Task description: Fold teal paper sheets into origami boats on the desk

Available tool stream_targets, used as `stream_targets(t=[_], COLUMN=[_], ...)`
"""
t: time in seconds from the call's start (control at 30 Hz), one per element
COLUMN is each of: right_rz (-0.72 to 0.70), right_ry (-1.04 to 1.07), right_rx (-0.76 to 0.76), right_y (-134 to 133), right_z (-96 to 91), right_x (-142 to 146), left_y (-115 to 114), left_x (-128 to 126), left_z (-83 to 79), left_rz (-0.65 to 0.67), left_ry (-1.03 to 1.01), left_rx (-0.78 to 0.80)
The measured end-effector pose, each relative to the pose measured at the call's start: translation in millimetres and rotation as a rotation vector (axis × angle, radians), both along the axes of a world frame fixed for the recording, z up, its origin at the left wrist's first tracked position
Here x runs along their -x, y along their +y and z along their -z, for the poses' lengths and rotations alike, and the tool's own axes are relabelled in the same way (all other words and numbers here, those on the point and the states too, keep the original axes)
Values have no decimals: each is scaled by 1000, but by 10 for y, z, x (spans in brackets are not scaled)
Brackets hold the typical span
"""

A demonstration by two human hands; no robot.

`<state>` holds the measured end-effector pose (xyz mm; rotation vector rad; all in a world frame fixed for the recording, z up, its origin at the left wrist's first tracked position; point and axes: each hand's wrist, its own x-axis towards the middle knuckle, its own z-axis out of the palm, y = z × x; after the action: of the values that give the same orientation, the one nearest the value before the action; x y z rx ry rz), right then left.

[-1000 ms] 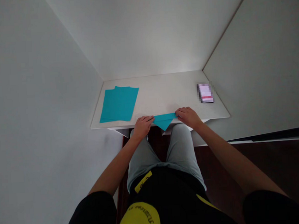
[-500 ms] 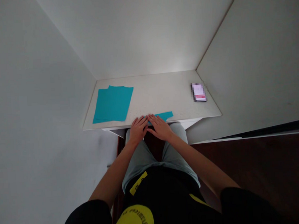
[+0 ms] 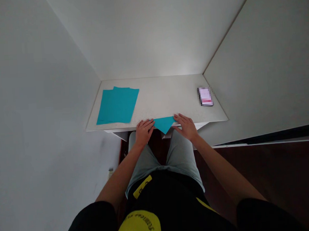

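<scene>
A folded piece of teal paper (image 3: 164, 124) lies at the front edge of the white desk, its pointed corner hanging over the edge toward me. My left hand (image 3: 144, 131) rests on the paper's left end, fingers lying flat and covering that tip. At the right end, my right hand (image 3: 186, 126) has its fingers stretched over the paper, the thumb apart and lower by the desk edge. Both hands are open. What lies beneath the fingers is hidden.
Several larger sheets of teal paper (image 3: 118, 105) overlap on the desk's left side. A phone-like object with a pixelated screen (image 3: 205, 96) lies at the right. Walls (image 3: 149, 35) enclose the desk (image 3: 166, 94) at the back and both sides.
My right hand has moved right, away from my left hand, to the paper's right end. More of the folded paper and its downward point now show between the hands.
</scene>
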<state>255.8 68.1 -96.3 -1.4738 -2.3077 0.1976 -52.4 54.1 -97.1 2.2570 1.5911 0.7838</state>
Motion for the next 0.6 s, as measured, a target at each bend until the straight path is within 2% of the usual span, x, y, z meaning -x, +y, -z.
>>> stream_targets(t=[0.17,0.33,0.47,0.53,0.6], right_rz=[37,178,250,298,285], right_ry=[124,237,165,108,96], right_rx=[-14,60,116,64,-24], right_y=[78,294,426,424,376], right_z=[-34,-57,-76,-119,-175], right_x=[78,59,49,81,172], left_y=[185,489,562,536,496], left_x=[68,161,114,70,34], left_z=[-115,-235,-219,-192,-170], left_rz=[-68,-135,-136,-149,-176], left_ry=[-126,-218,-143,-90,-53], left_rx=[101,247,223,164,108])
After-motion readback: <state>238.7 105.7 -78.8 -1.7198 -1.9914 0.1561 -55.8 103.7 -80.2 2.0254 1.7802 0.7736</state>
